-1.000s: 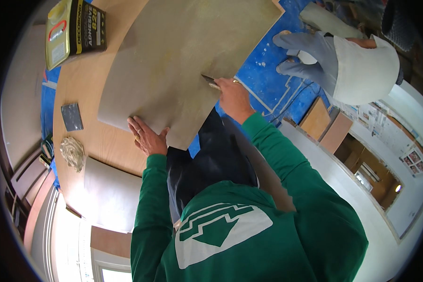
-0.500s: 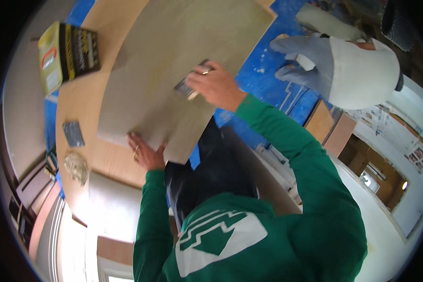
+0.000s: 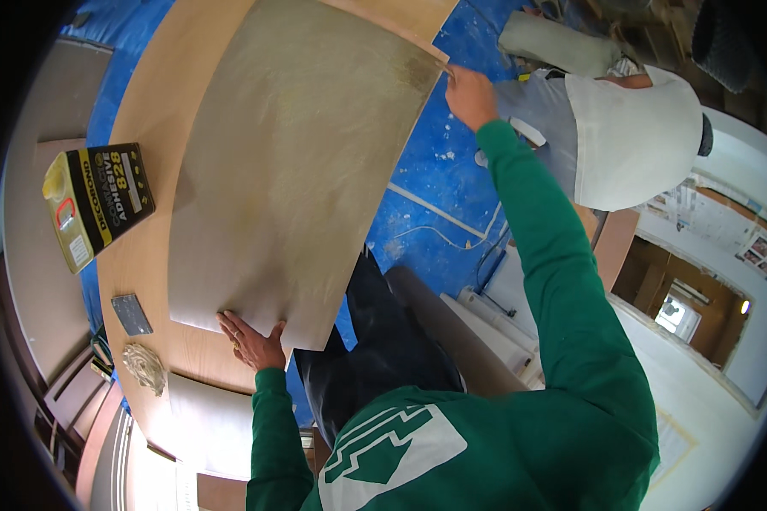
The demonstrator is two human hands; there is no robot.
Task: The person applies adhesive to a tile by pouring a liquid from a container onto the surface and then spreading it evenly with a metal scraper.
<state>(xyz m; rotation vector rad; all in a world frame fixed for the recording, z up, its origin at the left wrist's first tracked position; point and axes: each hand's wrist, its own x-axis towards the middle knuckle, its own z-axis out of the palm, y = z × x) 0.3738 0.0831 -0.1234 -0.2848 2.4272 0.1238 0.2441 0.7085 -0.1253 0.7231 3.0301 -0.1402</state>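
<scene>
A greyish-brown laminate sheet with a smeared, wet-looking coating lies across a wooden board. My left hand rests on the sheet's near edge, its fingers spread. Out at the far right corner, my right hand is closed on a spreader. Only a thin part of that spreader shows at the sheet's edge, beside a darker wet patch. On the board to the left stands an adhesive can, black and yellow with drips down its side.
A dark flat rectangular piece and a crumpled beige rag lie on the board's left part. Blue sheeting covers the floor. Beyond my right arm a person in a white top bends over. A rolled sheet lies behind.
My right hand has swept away from me and to the right with the spreader, from mid-sheet to the far corner. My left hand stays on the near edge. The view has shifted.
</scene>
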